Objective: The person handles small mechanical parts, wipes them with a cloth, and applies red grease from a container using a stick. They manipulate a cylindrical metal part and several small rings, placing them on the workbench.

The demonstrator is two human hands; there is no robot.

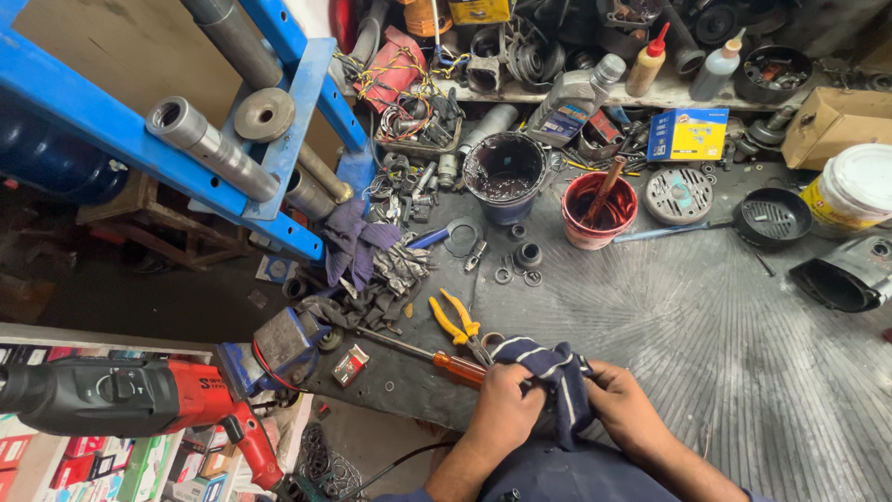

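Both my hands close on a dark blue rag with white stripes (557, 372) at the near edge of the workbench. My left hand (502, 409) grips its left side, and my right hand (624, 402) holds it from the right, fingers tucked under the cloth. Whether anything is wrapped inside the rag I cannot tell. Just left of my left hand lie a screwdriver with an orange handle (455, 366) and yellow-handled pliers (457, 322).
A ribbed dark mat (706, 307) covers the bench. Behind stand a black bucket (505, 173), a red tub with a stick (599, 210), a black pan (771, 217) and a white bucket (853, 190). A blue press frame (279, 139) and red drill (139, 400) are left.
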